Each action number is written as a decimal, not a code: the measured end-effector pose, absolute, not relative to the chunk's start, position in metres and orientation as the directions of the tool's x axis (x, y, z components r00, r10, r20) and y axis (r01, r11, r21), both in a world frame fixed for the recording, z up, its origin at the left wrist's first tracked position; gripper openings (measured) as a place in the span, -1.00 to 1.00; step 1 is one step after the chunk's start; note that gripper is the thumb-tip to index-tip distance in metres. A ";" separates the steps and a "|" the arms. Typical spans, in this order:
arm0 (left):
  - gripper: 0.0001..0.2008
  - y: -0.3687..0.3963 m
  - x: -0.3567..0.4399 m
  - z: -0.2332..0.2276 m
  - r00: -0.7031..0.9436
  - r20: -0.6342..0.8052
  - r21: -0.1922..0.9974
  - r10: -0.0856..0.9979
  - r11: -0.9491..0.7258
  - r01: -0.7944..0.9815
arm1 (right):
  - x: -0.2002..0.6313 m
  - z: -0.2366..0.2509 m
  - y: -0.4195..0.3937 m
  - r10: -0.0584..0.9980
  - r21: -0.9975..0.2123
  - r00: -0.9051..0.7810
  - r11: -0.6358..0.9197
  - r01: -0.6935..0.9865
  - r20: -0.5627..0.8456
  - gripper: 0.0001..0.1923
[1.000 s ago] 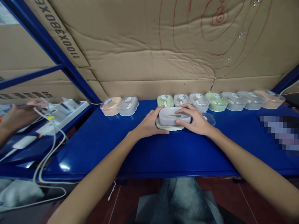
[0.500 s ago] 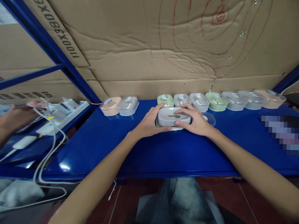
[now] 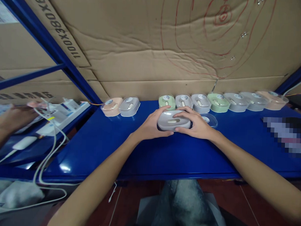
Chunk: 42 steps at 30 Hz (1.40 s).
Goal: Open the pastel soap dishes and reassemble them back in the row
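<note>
A grey oval plastic box (image 3: 166, 124) with a slot in its top sits on the blue table, something pale showing in the slot. My left hand (image 3: 152, 124) is curved around its left end, thumb along the near side. At the right end my right hand (image 3: 196, 124) grips it, fingers over the top and thumb at the front. Just behind my right hand lies a clear plastic lid (image 3: 213, 120) with a round label, partly hidden by that hand. A green box (image 3: 167, 101) and a grey box (image 3: 183, 101), both with clear lids, stand right behind my fingers.
More lidded boxes line the back, including a green one (image 3: 218, 102) and a peach one (image 3: 112, 106). A cardboard wall (image 3: 133, 36) rises behind. At left are a power strip (image 3: 78, 110), white cables and another person's hand (image 3: 19, 118). A pixelated item (image 3: 285, 134) lies right.
The grey top, held slightly raised over a pale piece before, is now lower and tilted more toward me. The pale edge beneath it no longer shows. Both hands keep their grip.
</note>
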<state>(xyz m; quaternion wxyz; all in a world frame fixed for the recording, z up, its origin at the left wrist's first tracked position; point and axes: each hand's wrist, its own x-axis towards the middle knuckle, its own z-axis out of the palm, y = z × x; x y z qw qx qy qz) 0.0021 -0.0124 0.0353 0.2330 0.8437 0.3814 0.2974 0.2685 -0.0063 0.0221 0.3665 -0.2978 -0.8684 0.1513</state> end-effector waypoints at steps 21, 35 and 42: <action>-0.22 -0.002 -0.007 0.036 0.400 0.534 0.555 0.744 -0.666 0.498 | 0.271 0.019 0.003 0.657 -0.514 -0.434 0.753 0.410 0.617 -0.15; -0.04 -0.004 -0.004 0.030 0.471 0.390 0.577 0.792 -0.608 0.545 | 0.276 0.016 0.004 0.666 -0.446 -0.524 0.746 0.495 0.531 -0.47; -0.02 -0.004 -0.002 0.027 0.503 0.335 0.533 0.797 -0.600 0.596 | 0.279 0.014 0.009 0.623 -0.349 -0.559 0.777 0.524 0.547 -0.49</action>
